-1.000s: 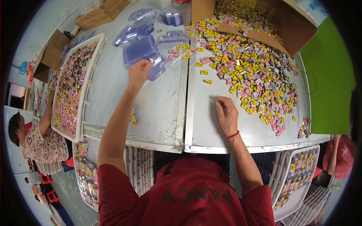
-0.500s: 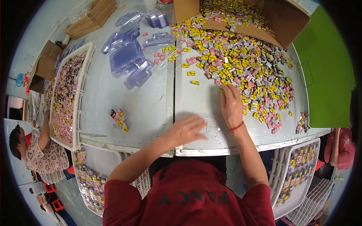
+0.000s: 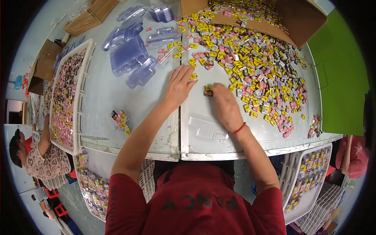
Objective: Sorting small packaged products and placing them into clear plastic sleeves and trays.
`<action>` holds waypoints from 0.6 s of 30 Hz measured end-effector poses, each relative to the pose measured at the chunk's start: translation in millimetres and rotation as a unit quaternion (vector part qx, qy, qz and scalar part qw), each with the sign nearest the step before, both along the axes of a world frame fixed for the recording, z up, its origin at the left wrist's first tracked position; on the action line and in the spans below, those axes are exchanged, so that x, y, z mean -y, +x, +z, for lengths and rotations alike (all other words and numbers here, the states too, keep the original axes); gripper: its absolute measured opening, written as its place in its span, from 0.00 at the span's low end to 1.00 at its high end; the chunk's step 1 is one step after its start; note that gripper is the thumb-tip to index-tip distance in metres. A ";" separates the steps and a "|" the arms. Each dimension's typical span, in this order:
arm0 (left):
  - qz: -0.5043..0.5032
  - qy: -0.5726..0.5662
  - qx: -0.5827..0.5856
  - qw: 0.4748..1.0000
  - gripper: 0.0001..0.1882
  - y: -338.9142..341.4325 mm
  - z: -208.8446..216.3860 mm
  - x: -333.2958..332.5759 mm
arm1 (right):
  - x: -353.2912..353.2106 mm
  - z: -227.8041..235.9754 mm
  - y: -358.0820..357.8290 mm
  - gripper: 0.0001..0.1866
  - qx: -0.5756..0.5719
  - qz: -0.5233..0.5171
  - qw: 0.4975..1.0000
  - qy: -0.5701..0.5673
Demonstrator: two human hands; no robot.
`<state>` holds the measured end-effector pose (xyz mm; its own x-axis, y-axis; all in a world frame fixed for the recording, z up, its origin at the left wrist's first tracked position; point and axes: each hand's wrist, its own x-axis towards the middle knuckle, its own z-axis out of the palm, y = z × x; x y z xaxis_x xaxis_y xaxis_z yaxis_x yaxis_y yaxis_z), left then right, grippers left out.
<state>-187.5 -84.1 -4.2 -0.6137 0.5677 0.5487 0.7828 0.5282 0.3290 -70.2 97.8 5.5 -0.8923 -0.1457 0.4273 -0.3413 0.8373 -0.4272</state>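
My left hand [image 3: 178,87] lies palm down over the seam of the white table, fingers stretched out, beside a yellow wrapped piece [image 3: 193,76] at its fingertips. To its right, my right hand [image 3: 227,105] wears a red bracelet and is slightly blurred. Its bent fingertips meet a few small yellow and dark pieces [image 3: 208,93]; whether they grip any is hidden. A transparent plastic tray [image 3: 201,128] lies flat near the table's front edge, just below my right hand. The big pile of small wrapped pieces [image 3: 254,74] spreads beyond and right of that hand.
An open cardboard box [image 3: 301,23] spills pieces at the far right. Transparent plastic trays [image 3: 127,55] are stacked at the far left, with a small cluster of pieces [image 3: 120,121] nearer me. A white crate [image 3: 80,98] of pieces stands leftmost. Co-workers [image 3: 43,156] are at both sides.
My left hand has moved forward, away from the front edge. My right hand has shifted left and a little nearer, with a few pieces now at its fingertips. The transparent tray shows more fully.
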 end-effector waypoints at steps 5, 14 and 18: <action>-0.123 -0.006 0.152 0.981 0.21 17.2 4.6 -1.7 | -45.0 -6.4 9.3 0.20 -0.013 -0.098 0.991 -0.087; -0.192 -0.062 0.211 0.956 0.25 14.4 12.8 -15.8 | -25.1 14.0 20.7 0.16 -0.005 -0.127 0.991 -0.029; -0.149 -0.050 0.153 0.976 0.23 22.1 5.5 -19.7 | -11.0 7.9 17.6 0.14 0.015 -0.127 0.991 -0.033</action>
